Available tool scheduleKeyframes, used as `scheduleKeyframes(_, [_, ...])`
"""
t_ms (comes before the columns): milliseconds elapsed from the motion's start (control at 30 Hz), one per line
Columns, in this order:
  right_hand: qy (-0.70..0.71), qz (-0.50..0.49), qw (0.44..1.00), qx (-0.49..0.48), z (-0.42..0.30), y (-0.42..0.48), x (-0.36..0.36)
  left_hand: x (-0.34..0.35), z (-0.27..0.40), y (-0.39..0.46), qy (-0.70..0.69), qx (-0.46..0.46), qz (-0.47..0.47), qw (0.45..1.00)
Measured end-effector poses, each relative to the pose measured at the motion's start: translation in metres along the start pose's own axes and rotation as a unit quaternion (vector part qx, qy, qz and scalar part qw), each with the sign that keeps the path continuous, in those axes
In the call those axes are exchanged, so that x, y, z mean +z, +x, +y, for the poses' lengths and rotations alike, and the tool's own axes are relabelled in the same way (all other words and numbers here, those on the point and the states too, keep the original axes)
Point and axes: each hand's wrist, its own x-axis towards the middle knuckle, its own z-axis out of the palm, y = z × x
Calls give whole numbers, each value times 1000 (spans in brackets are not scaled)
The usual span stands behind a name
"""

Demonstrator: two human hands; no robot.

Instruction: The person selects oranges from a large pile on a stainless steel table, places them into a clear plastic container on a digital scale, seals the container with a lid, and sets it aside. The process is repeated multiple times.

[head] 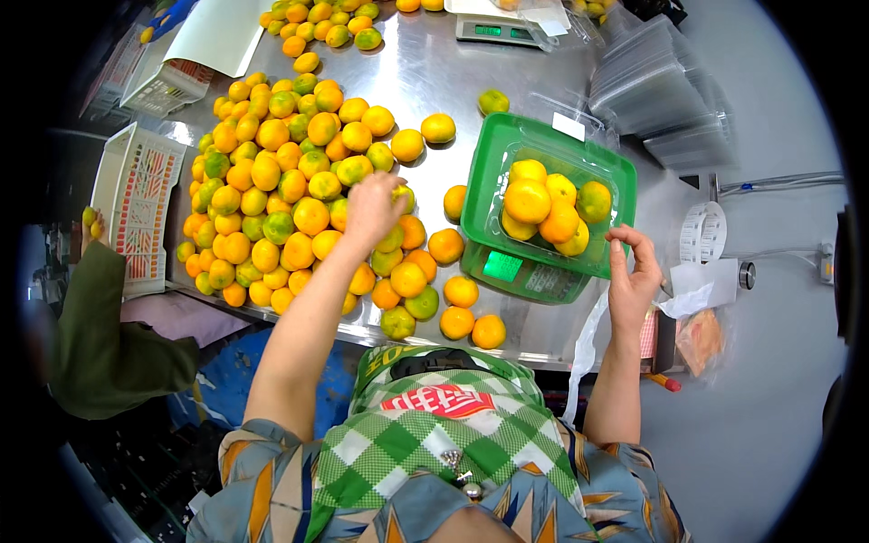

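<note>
My left hand (375, 209) reaches over the right side of a large pile of mandarins (265, 170). Its fingers curl against a greenish mandarin (405, 197), and whether they grip it is hidden. At the right front corner of a green plastic tray (478, 220), my right hand (633, 278) has its thumb and index fingertip by the rim, slightly apart. A clear plastic clamshell box (563, 161) sits in that tray with several mandarins (528, 201) inside. Below the tray is a green digital scale (543, 278) with a lit display.
Loose mandarins (456, 322) lie near the steel table's (407, 75) front edge. Stacked clear boxes (652, 88) stand at back right, a label roll (703, 234) below them. A white crate (139, 210) is at left, beside another person's sleeve (102, 339). Farther back is another scale (499, 30).
</note>
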Motion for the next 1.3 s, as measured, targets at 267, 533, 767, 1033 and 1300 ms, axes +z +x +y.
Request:
scheduleKeyframes(267, [-10,-7,1000,11,-4,3,3,-33,-66,69,86,-58,219,970])
scheduleKeyframes(533, [-16,2,1000,-7,-6,11,5,-29,-75,90,174,-25,77,981])
scheduleKeyframes(767, [3,10,1000,-16,-10,9,7,-29,-66,86,153,-132,53,978])
scheduleKeyframes(1033, [6,11,1000,-6,-6,8,0,-30,-33,63,-219,-51,191,956])
scheduleKeyframes(1300, [41,1,999,-15,-12,10,9,-32,101,34,-706,-94,-214,669])
